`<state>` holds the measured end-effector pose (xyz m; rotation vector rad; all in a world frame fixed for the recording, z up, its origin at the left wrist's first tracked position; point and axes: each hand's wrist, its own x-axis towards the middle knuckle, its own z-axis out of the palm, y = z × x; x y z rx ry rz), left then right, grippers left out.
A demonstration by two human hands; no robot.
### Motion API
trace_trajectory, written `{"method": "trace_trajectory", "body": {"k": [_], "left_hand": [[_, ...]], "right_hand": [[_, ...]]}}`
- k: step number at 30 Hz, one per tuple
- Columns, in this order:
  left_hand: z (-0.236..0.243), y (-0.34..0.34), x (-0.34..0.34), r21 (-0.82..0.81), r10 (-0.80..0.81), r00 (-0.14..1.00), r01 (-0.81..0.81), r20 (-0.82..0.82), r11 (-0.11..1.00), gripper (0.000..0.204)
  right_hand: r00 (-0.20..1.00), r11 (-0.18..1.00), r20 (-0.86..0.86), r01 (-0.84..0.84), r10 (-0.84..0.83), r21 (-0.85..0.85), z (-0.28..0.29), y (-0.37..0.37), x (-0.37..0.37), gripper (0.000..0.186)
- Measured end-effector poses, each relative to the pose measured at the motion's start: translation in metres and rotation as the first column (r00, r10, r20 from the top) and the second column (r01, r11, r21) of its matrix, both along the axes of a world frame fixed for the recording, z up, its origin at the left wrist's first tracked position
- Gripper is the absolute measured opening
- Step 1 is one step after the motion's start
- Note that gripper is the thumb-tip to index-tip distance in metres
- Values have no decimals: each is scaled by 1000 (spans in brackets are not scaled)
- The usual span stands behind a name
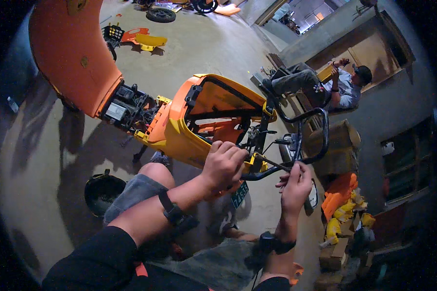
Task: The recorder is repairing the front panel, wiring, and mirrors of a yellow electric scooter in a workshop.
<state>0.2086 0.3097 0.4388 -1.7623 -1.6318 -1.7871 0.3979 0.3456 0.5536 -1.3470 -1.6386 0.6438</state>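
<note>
An orange and yellow scooter body [179, 138] stands in front of me, its top compartment uncovered and framed in black. My left hand [224, 167] is closed at the yellow side panel's edge; its fingertips are turned away, so what it grips is hidden. At the tail, my right hand [296, 186] pinches the end of a thin dark rod [273, 163] that runs toward the yellow panel's corner. That hand is beside the black tubular rear rack [324, 140]. A licence plate [239, 195] hangs below. The exact kind of rod cannot be made out.
A long orange panel [75, 53] rises at the left, by exposed wiring [141, 104]. A black round tub [104, 193] is near my knee. Loose panels [148, 41] and a tyre [160, 15] lie farther back. At right sit another person [342, 89] and cardboard boxes [332, 254].
</note>
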Motion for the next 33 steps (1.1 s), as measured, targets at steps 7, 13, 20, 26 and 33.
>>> {"method": "trace_trajectory", "body": {"k": [7,13,20,26,33], "left_hand": [[14,7,11,33,62,993,-59,-99,998,25],[14,5,24,-52,38,977,-50,-209,997,26],[13,9,45,-183,23,950,-84,-312,980,36],[11,9,48,-214,35,958,-99,-286,972,44],[10,9,47,-219,17,952,-88,-305,972,45]], "right_hand": [[946,986,-283,130,-156,-107,-63,-5,38,35],[926,975,-324,142,-192,-171,-80,-1,45,34],[881,974,-433,118,-192,-192,-75,4,46,29],[900,984,-420,52,-121,-171,-77,3,51,31],[889,987,-442,55,-118,-153,-81,2,51,32]]}}
